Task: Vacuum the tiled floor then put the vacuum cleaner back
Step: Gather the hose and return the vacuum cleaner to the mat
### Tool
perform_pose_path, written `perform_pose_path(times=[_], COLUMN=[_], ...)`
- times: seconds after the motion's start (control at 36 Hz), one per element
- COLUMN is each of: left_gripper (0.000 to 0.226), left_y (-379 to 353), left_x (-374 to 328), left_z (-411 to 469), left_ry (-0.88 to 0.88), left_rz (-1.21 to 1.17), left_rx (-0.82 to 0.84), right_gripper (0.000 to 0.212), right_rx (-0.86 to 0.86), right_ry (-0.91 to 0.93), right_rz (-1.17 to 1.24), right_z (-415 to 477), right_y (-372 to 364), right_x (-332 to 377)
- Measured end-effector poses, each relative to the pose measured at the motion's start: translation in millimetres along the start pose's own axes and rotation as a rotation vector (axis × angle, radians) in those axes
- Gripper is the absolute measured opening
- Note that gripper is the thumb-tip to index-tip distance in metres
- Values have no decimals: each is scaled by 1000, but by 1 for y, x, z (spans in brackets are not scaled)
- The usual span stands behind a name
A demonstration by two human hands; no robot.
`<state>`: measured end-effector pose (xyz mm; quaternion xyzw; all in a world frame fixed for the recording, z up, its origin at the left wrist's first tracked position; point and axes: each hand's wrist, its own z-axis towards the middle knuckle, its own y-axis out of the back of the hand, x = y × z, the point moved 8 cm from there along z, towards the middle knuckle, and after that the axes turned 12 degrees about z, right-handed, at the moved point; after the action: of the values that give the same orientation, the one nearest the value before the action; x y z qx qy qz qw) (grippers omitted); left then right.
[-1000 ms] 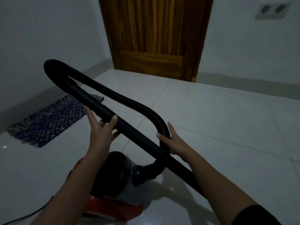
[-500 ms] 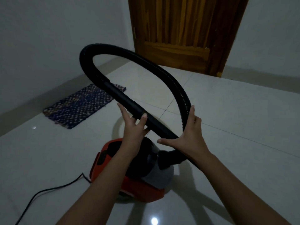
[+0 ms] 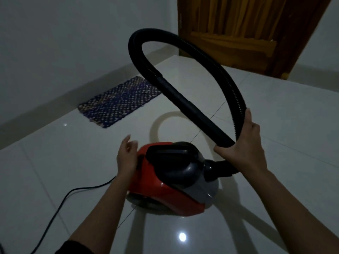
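Observation:
A red and dark grey canister vacuum cleaner (image 3: 170,182) sits on the glossy white tiled floor (image 3: 275,116). Its black ribbed hose (image 3: 225,77) loops up from the front of the body and bends back into a smooth black tube (image 3: 187,105). My right hand (image 3: 244,143) grips the hose and the tube's lower end together, just above the vacuum's front. My left hand (image 3: 127,154) is off the tube, fingers relaxed and slightly blurred, beside the red rear of the vacuum body.
A black power cord (image 3: 60,204) trails from the vacuum's rear to the lower left. A blue patterned mat (image 3: 119,101) lies by the left wall. A wooden door (image 3: 244,30) stands at the back right. A light glints on the near tiles.
My left hand has let go of the black tube and dropped to the vacuum's red rear. My right hand now holds hose and tube alone. The view shifted left.

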<state>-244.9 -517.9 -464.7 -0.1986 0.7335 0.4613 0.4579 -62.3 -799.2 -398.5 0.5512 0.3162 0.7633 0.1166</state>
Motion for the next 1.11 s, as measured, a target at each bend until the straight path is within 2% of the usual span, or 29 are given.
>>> perform_pose_path(times=[0.11,0.25,0.56,0.69,0.78,0.86,0.92,0.94,1.0,1.06,1.11], left_gripper=[44,42,41,41,37,44,49,48,48,54,55], left_y=[-13,-18,-25,-32,-31,-20,-18,-23,-44,-64,-73], left_x=[46,65,62,54,45,13,-24,-42,-65,-68,-66], left_z=[-3,7,-2,-4,-3,-4,-16,-23,-40,-47,-44], left_ry=[55,215,152,176,168,9,-183,-284,-437,-555,-668], left_rz=[200,30,29,67,186,283,220,167,191,411,638], left_rx=[130,196,94,147,209,129,95,148,367,509,519], right_gripper=[127,127,124,122,120,117,115,113,112,112,112], right_rx=[-4,-5,-39,-42,-17,18,34,39,45,56,80], right_ry=[0,-2,9,-11,-32,-41,-49,-53,-62,-66,-75], right_rz=[20,51,56,46,58,93,117,133,168,212,251], right_z=[2,6,16,18,20,23,25,27,30,35,39], right_y=[-1,-1,3,9,11,16,19,21,25,28,28], right_x=[-3,-5,-4,-6,-9,-11,-13,-13,-15,-18,-22])
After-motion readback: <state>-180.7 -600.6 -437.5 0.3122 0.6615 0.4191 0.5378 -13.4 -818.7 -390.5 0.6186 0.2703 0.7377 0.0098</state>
